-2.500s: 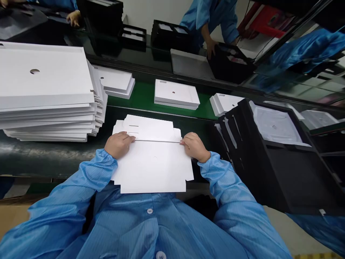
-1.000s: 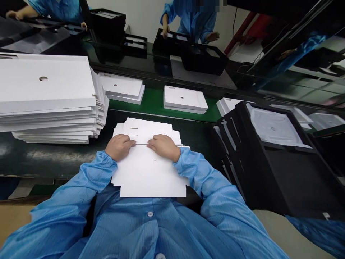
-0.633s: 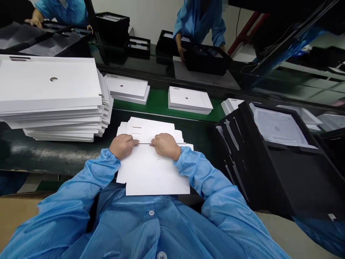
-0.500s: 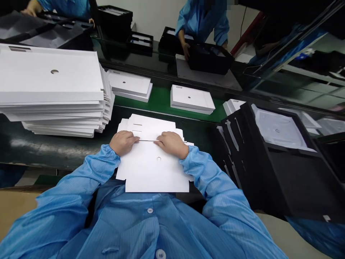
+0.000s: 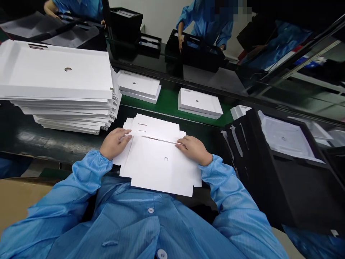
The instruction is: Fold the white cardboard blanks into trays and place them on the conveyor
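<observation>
A flat white die-cut cardboard blank [image 5: 159, 162] with a small round hole lies on the dark table edge in front of me, folded over along a crease. My left hand [image 5: 114, 143] rests on its left end, fingers stretched flat over a side flap. My right hand [image 5: 193, 149] presses the folded crease at the right end, fingers curled down on the board. Both sleeves are blue.
A tall stack of white blanks [image 5: 61, 86] stands at the left. Folded white boxes [image 5: 140, 85] [image 5: 199, 102] ride a green conveyor belt [image 5: 168, 102]. Black trays [image 5: 283, 158] stand at the right. People in blue coats [image 5: 205, 21] work across the belt.
My right hand slid along the crease from the middle back to the right end. The blank has turned slightly, and my left hand's fingers have opened onto the side flap.
</observation>
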{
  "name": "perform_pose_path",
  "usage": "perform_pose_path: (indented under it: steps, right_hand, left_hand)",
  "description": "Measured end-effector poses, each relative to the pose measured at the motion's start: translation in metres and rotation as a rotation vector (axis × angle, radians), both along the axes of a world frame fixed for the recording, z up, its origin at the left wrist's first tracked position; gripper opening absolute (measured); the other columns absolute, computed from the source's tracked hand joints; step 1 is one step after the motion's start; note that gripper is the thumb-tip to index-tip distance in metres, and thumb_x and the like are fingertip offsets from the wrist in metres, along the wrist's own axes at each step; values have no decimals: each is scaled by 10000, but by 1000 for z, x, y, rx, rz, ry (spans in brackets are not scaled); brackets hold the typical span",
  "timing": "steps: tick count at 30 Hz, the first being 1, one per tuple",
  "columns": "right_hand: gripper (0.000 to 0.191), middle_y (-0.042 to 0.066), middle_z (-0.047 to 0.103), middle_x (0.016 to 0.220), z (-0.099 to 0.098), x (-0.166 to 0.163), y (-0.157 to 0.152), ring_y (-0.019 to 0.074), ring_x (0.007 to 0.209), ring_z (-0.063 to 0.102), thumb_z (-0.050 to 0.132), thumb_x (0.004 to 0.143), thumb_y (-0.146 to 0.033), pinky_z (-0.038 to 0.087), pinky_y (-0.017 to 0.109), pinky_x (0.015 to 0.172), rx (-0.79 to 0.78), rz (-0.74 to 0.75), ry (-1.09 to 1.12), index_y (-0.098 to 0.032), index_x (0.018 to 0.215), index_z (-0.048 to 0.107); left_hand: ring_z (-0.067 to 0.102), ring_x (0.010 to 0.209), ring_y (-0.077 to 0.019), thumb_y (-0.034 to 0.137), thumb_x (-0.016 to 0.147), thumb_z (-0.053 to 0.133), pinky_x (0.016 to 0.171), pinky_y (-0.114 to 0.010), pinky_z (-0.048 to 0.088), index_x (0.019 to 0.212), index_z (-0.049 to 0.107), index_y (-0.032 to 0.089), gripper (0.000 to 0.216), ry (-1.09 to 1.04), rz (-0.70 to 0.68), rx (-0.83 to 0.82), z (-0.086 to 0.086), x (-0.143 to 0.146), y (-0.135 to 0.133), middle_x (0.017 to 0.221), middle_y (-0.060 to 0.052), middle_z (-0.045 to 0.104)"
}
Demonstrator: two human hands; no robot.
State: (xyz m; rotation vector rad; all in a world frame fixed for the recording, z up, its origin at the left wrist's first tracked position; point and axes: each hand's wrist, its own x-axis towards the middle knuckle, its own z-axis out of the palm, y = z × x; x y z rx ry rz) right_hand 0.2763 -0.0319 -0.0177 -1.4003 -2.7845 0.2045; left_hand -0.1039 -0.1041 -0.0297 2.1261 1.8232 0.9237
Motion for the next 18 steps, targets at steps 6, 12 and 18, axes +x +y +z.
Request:
perform_pose_path:
  steps: [6, 12, 18]
  right_hand:
    - [374, 87, 707, 1042, -10, 23, -1, 232, 992, 614, 469, 1011, -460, 445, 338, 868, 51, 41, 78, -216, 1124, 730]
    - [332, 105, 711, 1053, -17, 51, -4, 254, 983, 620, 525, 985, -417, 482, 386, 887, 63, 71, 169, -193, 1114, 733]
    - [359, 112, 730, 1044, -20, 58, -12, 231, 947, 628, 446, 1027, -354, 456, 368, 875, 159, 70, 110, -169, 1102, 744]
  left_hand:
    - [655, 1016, -263, 434, 968, 525, 929, -410, 532, 1255, 688, 179, 417, 308, -148, -80, 6, 12, -5, 1117, -113, 687]
    - [674, 1000, -251, 337, 977, 538, 885, -393, 519, 1192, 717, 196, 313, 406, -326, -23, 2, 34, 40, 1081, -98, 719]
    - [689, 912, -257, 251, 988, 473, 842, -409, 513, 1062, 762, 183, 306, 598, -429, 69, -3, 38, 55, 953, -119, 740]
